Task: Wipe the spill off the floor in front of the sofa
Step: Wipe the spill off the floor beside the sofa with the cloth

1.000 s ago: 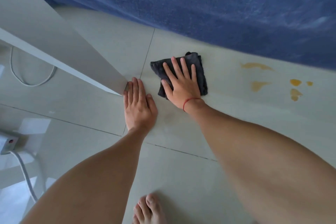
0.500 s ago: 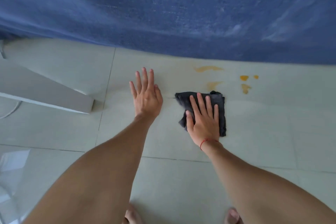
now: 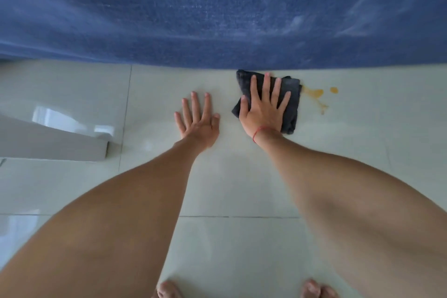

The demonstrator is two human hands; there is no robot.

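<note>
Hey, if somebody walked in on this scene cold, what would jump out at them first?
Probably the right hand pressed flat on a dark cloth on the pale floor, right at the foot of the blue sofa. Just right of the cloth sit orange spill marks. The left hand lies flat and empty beside it.

No text, label, brand, number or sign can be read anywhere in the view, neither on the fabric nor on the floor.
</note>
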